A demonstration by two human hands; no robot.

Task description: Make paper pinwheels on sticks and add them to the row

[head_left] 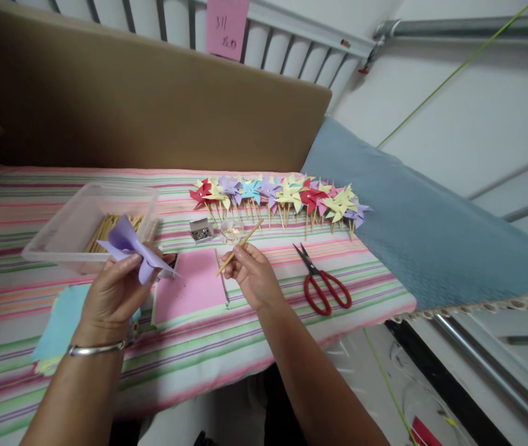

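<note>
Forearms [320, 378] | left grip [118, 282] pinching purple pinwheel [127, 238], jutting above | right grip [252, 272] pinching stick [251, 233], ends protruding

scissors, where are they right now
In the head view, the red-handled scissors lie on the striped cloth, right of the right hand and below the paper pinwheels.

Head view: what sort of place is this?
Probably an indoor handicraft spot, perhaps in a home, though that isn't certain. Paper pinwheels cluster on the striped cloth, red-handled scissors lie nearby, and the left hand holds folded purple paper.
</note>
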